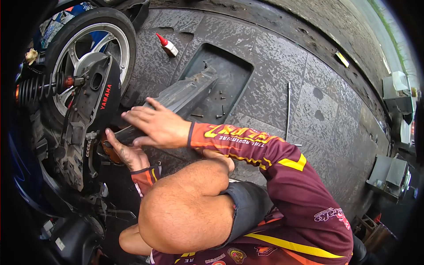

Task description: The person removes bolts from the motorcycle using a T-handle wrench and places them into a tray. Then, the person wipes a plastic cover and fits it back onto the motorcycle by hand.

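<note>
My right hand [155, 124] lies across the near part of a long dark plastic cover [187, 92], its fingers stretched out and slightly spread. Below it, my left hand [129, 152] is at the cover's near end, with a finger or thumb along the edge; its other fingers are partly hidden. The far end of the cover reaches over a recessed tray [240, 73] in the floor. Several bolts [222, 97] lie loose in that tray. Left of my hands is a scooter's dark engine casing [99, 88] marked YAMAHA, in front of the rear wheel [126, 48].
A small white bottle with a red cap [168, 45] lies above the tray. A long metal T-handle wrench [288, 110] rests on the tiled floor [304, 92] to the right. A shock absorber [42, 88] is at far left. Metal boxes [391, 174] line the right edge.
</note>
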Action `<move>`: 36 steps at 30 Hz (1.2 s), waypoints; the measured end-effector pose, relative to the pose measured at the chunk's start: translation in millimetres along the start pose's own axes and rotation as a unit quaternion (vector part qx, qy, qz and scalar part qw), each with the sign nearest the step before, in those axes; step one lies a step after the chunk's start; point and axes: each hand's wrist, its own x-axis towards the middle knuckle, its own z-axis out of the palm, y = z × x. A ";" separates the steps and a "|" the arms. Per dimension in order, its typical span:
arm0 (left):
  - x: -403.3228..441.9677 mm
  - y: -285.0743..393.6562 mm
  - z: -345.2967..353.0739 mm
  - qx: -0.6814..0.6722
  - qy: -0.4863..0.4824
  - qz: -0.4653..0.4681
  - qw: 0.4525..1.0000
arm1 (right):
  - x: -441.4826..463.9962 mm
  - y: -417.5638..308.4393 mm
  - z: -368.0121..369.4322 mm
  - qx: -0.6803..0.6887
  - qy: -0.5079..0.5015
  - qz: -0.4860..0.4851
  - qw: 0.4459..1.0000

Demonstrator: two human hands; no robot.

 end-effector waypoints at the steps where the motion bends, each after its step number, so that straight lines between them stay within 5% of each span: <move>1: 1.0 1.1 2.4 0.001 0.032 0.006 0.999 | -11.3 21.5 -5.7 -0.080 0.012 -0.007 0.997; 6: 0.1 0.3 5.6 0.025 0.113 0.063 0.991 | -107.7 130.8 -42.2 -0.052 -0.040 0.189 0.980; 8: 1.6 -0.1 -0.9 0.029 0.108 0.056 0.992 | -130.2 153.7 -56.4 -0.230 -0.093 0.356 0.901; 12: -0.5 2.8 8.0 0.043 0.087 0.074 0.993 | -107.8 127.9 -61.0 -0.079 0.079 0.272 0.956; 14: -1.7 3.9 12.1 0.052 0.079 0.078 0.992 | -89.5 93.3 -48.4 0.067 0.011 0.167 0.984; 16: 0.3 2.7 8.9 0.048 0.094 0.087 0.991 | -91.5 97.0 -34.8 -0.028 -0.022 0.114 0.993; 19: 10.5 -3.5 -8.9 0.051 0.085 0.081 0.992 | -120.4 148.0 -25.9 -0.115 -0.041 0.292 0.948; 23: 4.1 -1.4 -7.4 0.054 0.094 0.092 0.990 | -118.0 146.5 -23.2 -0.122 -0.059 0.292 0.947; 25: 6.6 -2.8 -11.4 0.049 0.086 0.079 0.992 | -119.4 142.0 -15.5 -0.001 0.038 0.289 0.956; 28: 11.7 -4.0 -19.9 0.045 0.070 0.061 0.995 | -136.6 162.9 -17.5 -0.086 0.015 0.244 0.966; 31: 11.4 -3.1 -18.6 0.046 0.074 0.064 0.994 | -143.3 195.9 -26.0 0.028 0.071 0.416 0.906; 36: 12.5 -5.4 -18.5 0.050 0.096 0.062 0.992 | -120.0 230.2 -0.1 -0.030 0.060 0.441 0.895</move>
